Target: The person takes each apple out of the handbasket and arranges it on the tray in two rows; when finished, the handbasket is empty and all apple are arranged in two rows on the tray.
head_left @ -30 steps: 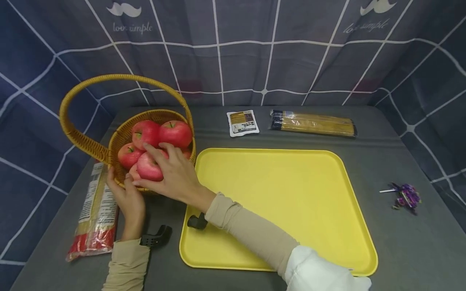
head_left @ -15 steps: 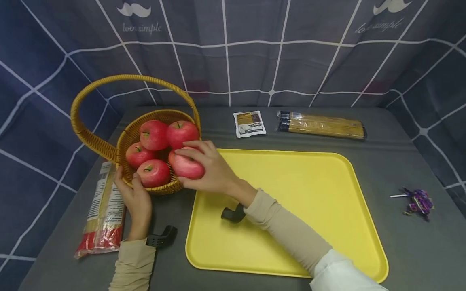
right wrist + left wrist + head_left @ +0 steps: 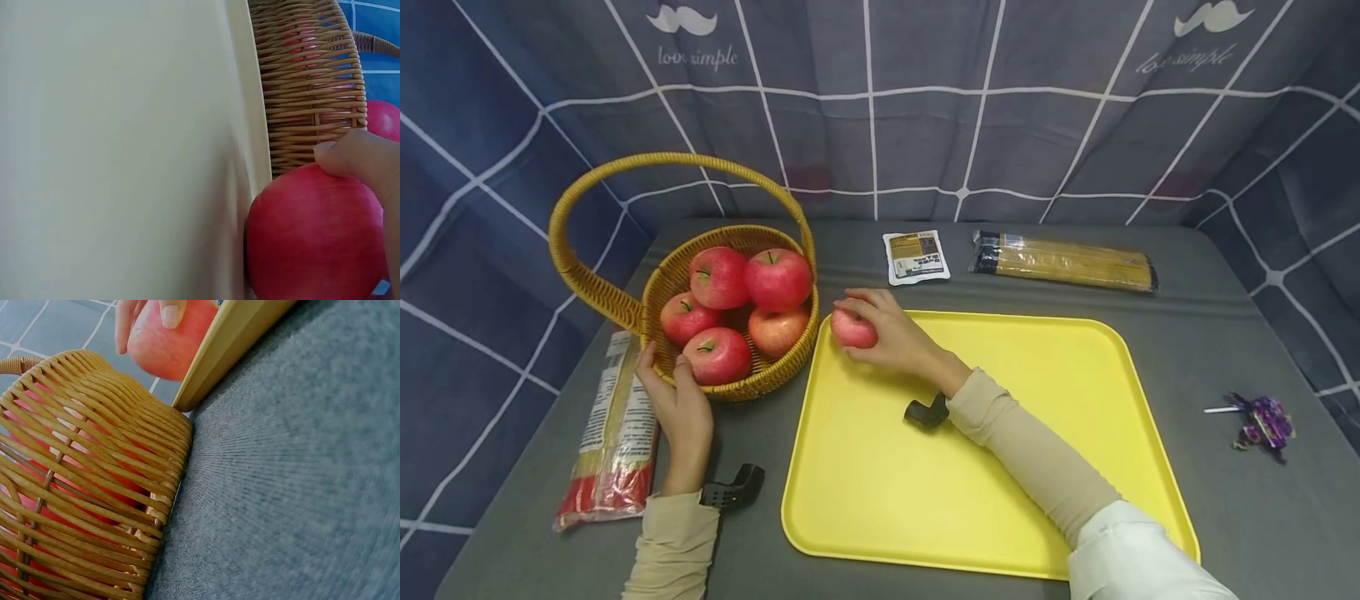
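Red apple (image 3: 852,330), held in the curled fingers of the right hand (image 3: 891,335), at the far left corner of the yellow tray (image 3: 1000,467); the right-wrist view shows it close against the tray's raised rim, though whether it rests on the tray floor cannot be told. The wicker basket (image 3: 767,379) stands just beside that corner on the grey table (image 3: 1240,517), toward its left edge, and holds five more apples (image 3: 777,279). The left hand (image 3: 681,417) grips the basket's near rim, thumb over the edge, fingers wrapped outside. A noodle packet (image 3: 610,433) lies along the table's left edge; a second long packet (image 3: 1063,260) and a small sachet (image 3: 916,256) lie near the far edge; a purple-wrapped lollipop (image 3: 1258,419) sits by the right edge. Likely risk: being round, the apple may roll across the smooth tray once released, or tip over the low rim toward the basket if let go while resting on it.
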